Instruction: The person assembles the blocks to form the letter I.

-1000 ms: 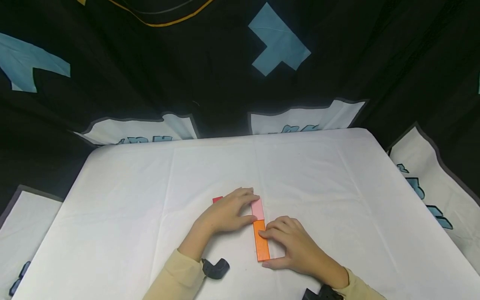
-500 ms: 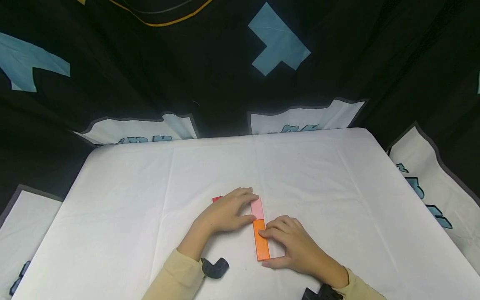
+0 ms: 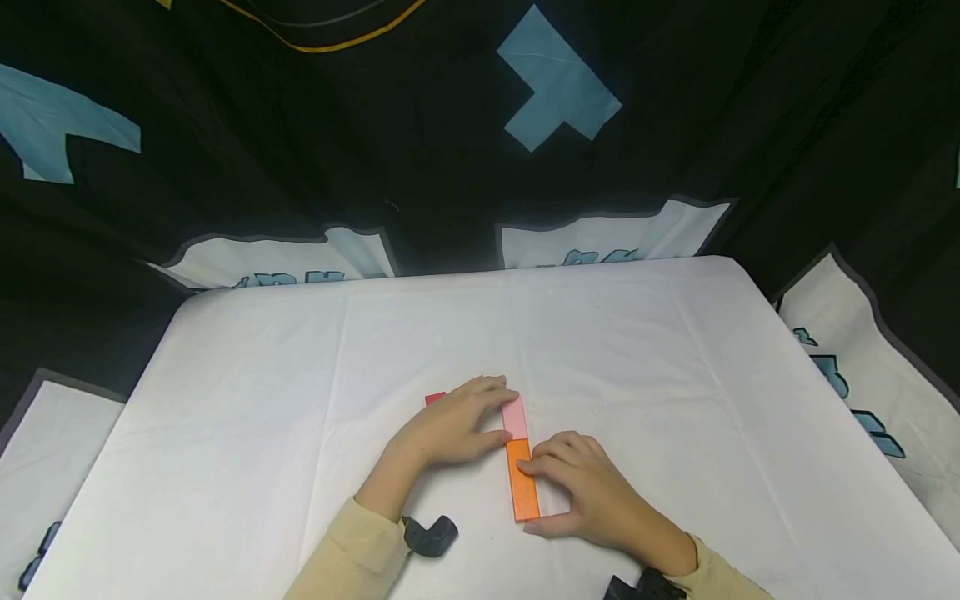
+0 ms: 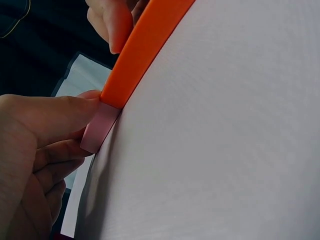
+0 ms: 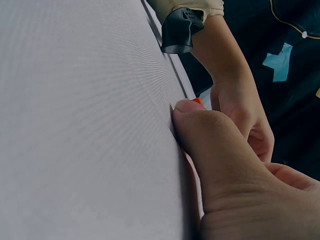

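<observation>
An orange block [image 3: 522,493] and a shorter-looking pink block [image 3: 515,418] lie end to end on the white table, the pink one farther from me. My left hand [image 3: 459,423] pinches the pink block between thumb and fingers, its thumb close to the joint. With the thumb at its near end and the index finger on its right side, my right hand [image 3: 581,487] grips the orange block. The left wrist view shows the pink block [image 4: 101,127] meeting the orange block [image 4: 145,50]. From the right wrist, only a corner of the orange block [image 5: 198,100] shows past the thumb.
A piece of a red block [image 3: 435,398] peeks out behind my left hand, mostly hidden. White cloth covers the table [image 3: 247,433]. Dark wrist cameras sit by the left cuff [image 3: 431,537] and the right cuff [image 3: 647,586]. A black curtain [image 3: 420,167] hangs beyond the table.
</observation>
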`<state>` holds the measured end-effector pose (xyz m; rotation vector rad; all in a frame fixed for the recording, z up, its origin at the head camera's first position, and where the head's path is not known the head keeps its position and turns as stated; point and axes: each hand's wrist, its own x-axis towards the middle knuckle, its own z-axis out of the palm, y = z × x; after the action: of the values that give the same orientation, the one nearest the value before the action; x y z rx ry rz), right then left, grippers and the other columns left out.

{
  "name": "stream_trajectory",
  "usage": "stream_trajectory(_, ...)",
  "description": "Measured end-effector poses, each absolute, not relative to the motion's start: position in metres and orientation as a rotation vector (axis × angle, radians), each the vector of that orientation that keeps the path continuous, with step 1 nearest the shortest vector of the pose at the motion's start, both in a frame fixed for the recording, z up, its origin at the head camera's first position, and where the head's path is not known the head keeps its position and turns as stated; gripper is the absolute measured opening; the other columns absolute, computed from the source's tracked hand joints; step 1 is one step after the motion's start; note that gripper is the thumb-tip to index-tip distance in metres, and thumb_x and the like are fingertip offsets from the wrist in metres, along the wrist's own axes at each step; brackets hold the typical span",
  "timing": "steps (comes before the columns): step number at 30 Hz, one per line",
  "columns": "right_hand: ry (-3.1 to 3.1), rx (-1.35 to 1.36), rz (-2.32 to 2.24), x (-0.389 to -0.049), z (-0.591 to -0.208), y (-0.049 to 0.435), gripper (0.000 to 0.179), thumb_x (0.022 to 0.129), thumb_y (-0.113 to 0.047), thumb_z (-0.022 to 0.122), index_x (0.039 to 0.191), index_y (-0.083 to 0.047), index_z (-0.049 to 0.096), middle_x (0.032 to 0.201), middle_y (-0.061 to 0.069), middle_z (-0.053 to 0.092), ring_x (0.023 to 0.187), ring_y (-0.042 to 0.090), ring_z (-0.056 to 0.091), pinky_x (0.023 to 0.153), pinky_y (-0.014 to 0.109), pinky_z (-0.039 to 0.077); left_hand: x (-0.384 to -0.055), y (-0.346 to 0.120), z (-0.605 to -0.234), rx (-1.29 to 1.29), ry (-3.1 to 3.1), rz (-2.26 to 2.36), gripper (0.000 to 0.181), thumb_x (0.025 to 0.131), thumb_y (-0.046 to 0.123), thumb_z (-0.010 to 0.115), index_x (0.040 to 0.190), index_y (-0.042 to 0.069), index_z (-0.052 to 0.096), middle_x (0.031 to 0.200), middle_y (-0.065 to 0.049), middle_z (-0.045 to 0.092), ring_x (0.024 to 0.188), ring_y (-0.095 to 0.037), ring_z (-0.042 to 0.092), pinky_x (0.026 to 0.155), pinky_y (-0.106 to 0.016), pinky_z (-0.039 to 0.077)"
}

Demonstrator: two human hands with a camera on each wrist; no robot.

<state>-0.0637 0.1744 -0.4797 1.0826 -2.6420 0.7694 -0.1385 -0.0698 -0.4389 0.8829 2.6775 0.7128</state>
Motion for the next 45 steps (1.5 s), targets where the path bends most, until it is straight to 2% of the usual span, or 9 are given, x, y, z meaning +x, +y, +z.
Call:
stream_trajectory(8,-2.656,1.076,0.768,-0.063,-0.479,0.175,0.057,0.074,-0.065,0.075,0.119,-0.031,0.068,0.118,-0.018,0.060,0.114,0.007,0.049,0.097,0.037,0.041,-0.138,-0.070,-0.437,0.885,2.674,0.702,0.056,0.092,0.041,0.065,0.144,0.022,0.053,0.154,-0.003,0.045,0.145,-0.022,0.039,0.120,-0.043,0.035)
stream_trajectory(15,-2.662,1.075,0.764,-0.063,-0.479,0.175,0.058,0.074,-0.065,0.076,0.120,-0.031,0.067,0.119,-0.018,0.060,0.115,0.008,0.049,0.097,0.037,0.042,-0.137,-0.071,-0.436,0.852,2.678,0.716,0.062,0.091,0.044,0.066,0.147,0.026,0.048,0.157,-0.003,0.041,0.147,-0.021,0.036,0.120,-0.045,0.034)
stream_trajectory(20,-2.659,1.091,0.762,-0.064,-0.479,0.175,0.061,0.073,-0.066,0.075,0.122,-0.031,0.066,0.119,-0.018,0.060,0.115,0.008,0.049,0.097,0.038,0.042,-0.136,-0.074,-0.438,0.860,2.749,0.712,0.062,0.092,0.049,0.062,0.148,0.027,0.047,0.155,0.000,0.042,0.147,-0.018,0.036,0.117,-0.044,0.038)
stream_trajectory(28,-2.676,1.135,0.784,-0.066,-0.478,0.182,0.067,0.075,-0.066,0.074,0.130,-0.031,0.061,0.123,-0.020,0.059,0.116,0.007,0.051,0.100,0.039,0.043,-0.136,-0.088,-0.437,0.945,2.904,0.752,0.056,0.092,0.039,0.063,0.144,0.019,0.052,0.147,-0.003,0.051,0.141,-0.022,0.044,0.118,-0.040,0.037)
stream_trajectory(36,-2.700,1.093,0.841,-0.072,-0.476,0.194,0.072,0.072,-0.065,0.077,0.132,-0.030,0.061,0.124,-0.018,0.060,0.117,0.008,0.053,0.099,0.037,0.046,-0.136,-0.118,-0.442,0.802,2.983,0.862,0.054,0.089,0.034,0.070,0.139,0.019,0.056,0.138,0.001,0.056,0.134,-0.018,0.049,0.116,-0.040,0.041)
stream_trajectory(45,-2.816,0.961,0.839,-0.084,-0.474,0.202,0.077,0.071,-0.068,0.075,0.135,-0.029,0.058,0.129,-0.011,0.059,0.123,0.013,0.050,0.103,0.045,0.044,-0.135,-0.135,-0.454,0.739,3.053,0.836,0.058,0.087,0.037,0.072,0.138,0.015,0.056,0.136,-0.005,0.057,0.133,-0.023,0.050,0.115,-0.043,0.040)
